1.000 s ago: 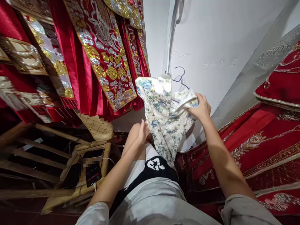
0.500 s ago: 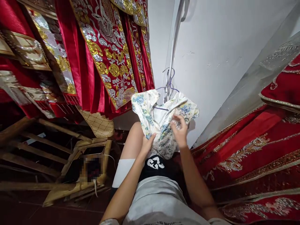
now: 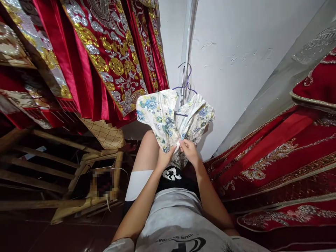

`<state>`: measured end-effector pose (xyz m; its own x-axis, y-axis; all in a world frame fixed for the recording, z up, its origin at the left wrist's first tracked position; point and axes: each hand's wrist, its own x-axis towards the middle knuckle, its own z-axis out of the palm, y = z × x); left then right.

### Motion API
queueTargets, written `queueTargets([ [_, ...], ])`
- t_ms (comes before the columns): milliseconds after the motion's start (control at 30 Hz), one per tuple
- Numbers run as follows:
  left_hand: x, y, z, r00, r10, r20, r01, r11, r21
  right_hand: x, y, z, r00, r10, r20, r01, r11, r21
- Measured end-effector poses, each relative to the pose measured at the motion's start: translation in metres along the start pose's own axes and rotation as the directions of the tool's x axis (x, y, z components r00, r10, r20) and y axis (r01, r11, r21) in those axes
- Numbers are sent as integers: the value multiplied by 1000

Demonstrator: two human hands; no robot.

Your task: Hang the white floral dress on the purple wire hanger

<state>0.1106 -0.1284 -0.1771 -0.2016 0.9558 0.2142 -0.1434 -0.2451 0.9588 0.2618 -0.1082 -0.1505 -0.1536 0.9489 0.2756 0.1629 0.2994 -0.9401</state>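
A white short-sleeved blouse (image 3: 160, 112) with blue and yellow flowers hangs on a thin purple hanger (image 3: 187, 84) in front of me. At the lower left of its front, my left hand (image 3: 166, 156) pinches the cloth between thumb and fingers. Close beside it, my right hand (image 3: 189, 150) grips the edge of the other front panel near the bottom of the neckline. The two hands nearly meet at the overlap. Below them the blouse's lower part bunches over my lap, partly hidden by the hands.
Red embroidered garments (image 3: 115, 59) hang at the left, and more red beaded garments (image 3: 275, 164) fill the right side. A bamboo chair (image 3: 119, 164) stands at lower left with a blurred device and white cable on it. A metal pole (image 3: 187, 38) runs along the white wall (image 3: 236, 31).
My right hand has come down and left from the blouse's right chest to the front edge, closing on it. The left front panel now lies flatter and wider; the view has shifted slightly.
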Motion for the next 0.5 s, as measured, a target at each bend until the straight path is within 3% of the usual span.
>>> queueTargets([
  [67,-1,-3,-6,982,63,-180,-53,997,58,-2,0,-4,1000,-1,0,1,1000,1],
  [133,-1,-6,-11,897,250,-365,-184,961,205,-3,0,-6,1000,27,-11,-27,999,23],
  [167,-1,-8,-13,848,359,-390,-251,920,301,-3,0,-6,999,48,-7,-48,998,42],
  [200,-1,-10,-13,825,446,-347,-307,869,387,-3,0,-5,998,67,7,-68,996,66],
  [267,0,-14,-8,858,503,-109,-397,783,479,-4,-2,-2,993,93,72,-101,989,112],
  [367,6,-20,6,888,388,245,-459,751,475,-4,-7,0,972,122,199,-156,974,163],
  [433,11,-21,14,880,345,327,-470,733,491,1,-14,-6,961,162,225,-208,958,199],
  [500,16,-17,19,863,320,392,-495,695,522,15,-26,-16,973,181,145,-217,930,297],
])
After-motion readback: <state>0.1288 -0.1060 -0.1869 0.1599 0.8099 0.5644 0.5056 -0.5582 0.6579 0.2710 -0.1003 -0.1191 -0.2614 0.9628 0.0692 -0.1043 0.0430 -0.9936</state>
